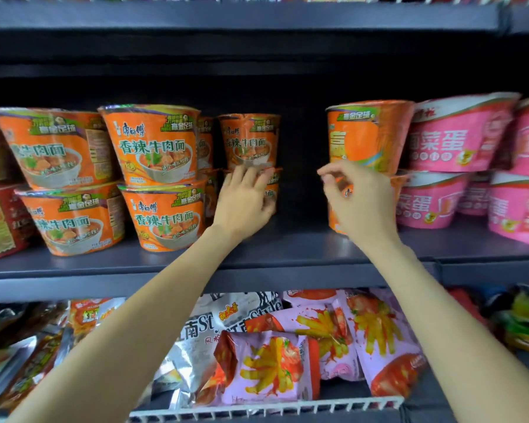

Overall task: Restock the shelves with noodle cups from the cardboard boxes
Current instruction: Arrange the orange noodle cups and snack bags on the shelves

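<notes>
left hand (245, 198) centre frame, fingers spread flat against lower orange cup (271, 190) of rear two-high stack, not curled round it | right hand (359, 203) right of centre, fingers loosely curled, holding nothing, just in front of orange stack (368, 134) | shelf (287, 248) gap between hands

Left hand (244, 200) touches a rear orange noodle cup (250, 141); right hand (357, 200) hovers loosely curled.

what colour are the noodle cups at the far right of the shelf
Pink noodle cups, clearest in the head view.
</notes>
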